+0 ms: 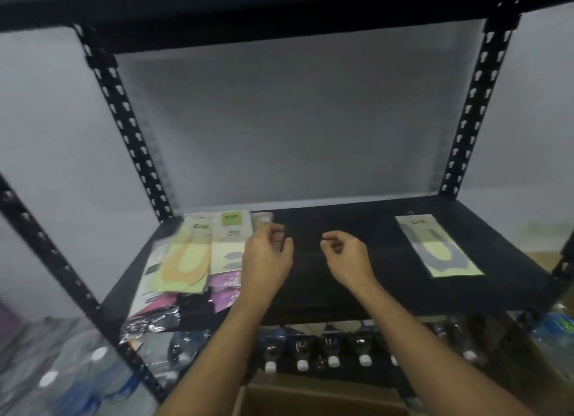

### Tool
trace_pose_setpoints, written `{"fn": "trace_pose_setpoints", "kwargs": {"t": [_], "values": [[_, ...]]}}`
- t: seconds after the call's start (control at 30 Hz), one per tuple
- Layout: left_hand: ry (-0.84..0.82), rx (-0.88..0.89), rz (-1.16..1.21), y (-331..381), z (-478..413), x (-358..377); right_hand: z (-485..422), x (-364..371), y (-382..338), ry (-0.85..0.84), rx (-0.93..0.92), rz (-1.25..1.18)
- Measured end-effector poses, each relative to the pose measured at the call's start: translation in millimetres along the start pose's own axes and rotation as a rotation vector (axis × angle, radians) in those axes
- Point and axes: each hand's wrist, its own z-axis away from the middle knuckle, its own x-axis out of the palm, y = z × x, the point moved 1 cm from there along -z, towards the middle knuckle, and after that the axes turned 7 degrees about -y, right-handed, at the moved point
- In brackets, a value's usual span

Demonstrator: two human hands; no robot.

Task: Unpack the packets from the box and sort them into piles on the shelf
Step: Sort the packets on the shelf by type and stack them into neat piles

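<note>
On the black shelf [388,297] a loose pile of packets [189,254] lies at the left: yellow-green ones on top, pink and dark ones beneath, some hanging over the front edge. A single yellow-green packet with a dark shape [438,248] lies alone at the right. My left hand [267,254] hovers just right of the pile and my right hand [344,254] is beside it over the dark middle of the shelf. The fingers of both are loosely curled, with nothing visible in them. The open cardboard box [310,397] sits below, between my forearms.
Black perforated uprights [124,117] [475,105] frame the shelf, with another shelf board overhead. Rows of white-capped bottles [332,353] stand on the level below. More plastic bottles [62,369] are at the lower left. A grey wall is behind.
</note>
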Motion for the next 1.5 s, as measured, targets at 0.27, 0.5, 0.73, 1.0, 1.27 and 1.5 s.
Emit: {"fn": "trace_pose_setpoints", "kwargs": {"t": [0.27,0.5,0.73,1.0,1.27,1.5], "values": [[-0.045,-0.234,-0.302,-64.6,8.0,-79.2,-1.6,98.0,-61.7,-0.234,0.128,0.017],[-0.122,-0.332,-0.317,-77.7,6.7,-67.8,-12.4,120.6,-60.9,-0.251,0.209,0.136],[-0.158,-0.327,-0.219,-79.2,3.2,-69.1,-13.5,117.6,-62.3,-0.186,0.294,-0.089],[0.020,-0.039,-0.360,-64.6,11.7,-74.9,-3.2,121.2,-98.9,-0.209,0.191,-0.480],[0.355,-0.103,0.150,-62.3,16.9,-82.1,7.3,118.2,-113.0,-0.312,0.026,-0.481],[0.199,-0.404,0.857,-58.0,29.4,-74.0,14.9,117.8,-97.3,-0.213,0.293,-0.634]]}}
